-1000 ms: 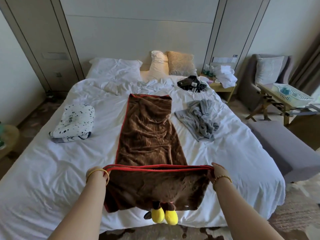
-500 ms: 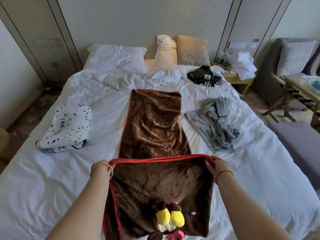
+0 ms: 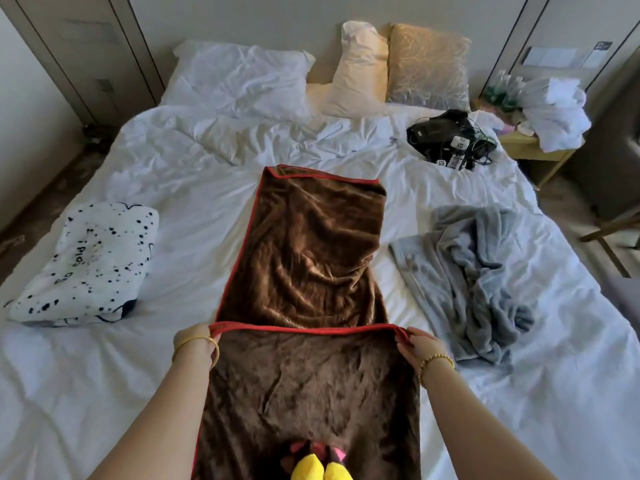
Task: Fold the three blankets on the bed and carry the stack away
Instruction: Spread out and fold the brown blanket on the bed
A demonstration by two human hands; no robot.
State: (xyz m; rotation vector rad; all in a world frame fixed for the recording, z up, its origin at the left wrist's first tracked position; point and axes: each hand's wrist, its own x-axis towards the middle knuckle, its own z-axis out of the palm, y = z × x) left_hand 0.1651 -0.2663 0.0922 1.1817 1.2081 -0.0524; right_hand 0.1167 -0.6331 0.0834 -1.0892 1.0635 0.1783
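White sheet covers the bed (image 3: 173,393), rumpled toward the headboard. Observations, left to right.

Spotted blanket (image 3: 86,268): white with black specks, folded into a bundle, lying on the bed's left side, well apart from the other 2 blankets.

Left hand (image 3: 194,342): gold bangle on the wrist, fingers curled around the red-trimmed left corner of the brown blanket (image 3: 308,258), gripping it.

Brown blanket: long strip down the middle of the bed, red piping on its left and far edges. Near end is lifted and turned over, red edge stretched taut between the 2 hands; the far part lies flat on the sheet. Yellow plush pieces (image 3: 322,471) show at the bottom edge of the view, on the held section.

Right hand (image 3: 419,344): beaded bracelet on the wrist, fingers pinching the right corner of the same red edge.

Grey blanket (image 3: 464,275): unfolded, crumpled heap on the bed's right side, just beside the brown strip, not touching it.

Background: white pillow (image 3: 239,77), cream pillow (image 3: 356,67) and gold cushion (image 3: 426,64) at the head; black bag with cables (image 3: 446,136) on the far right of the bed.
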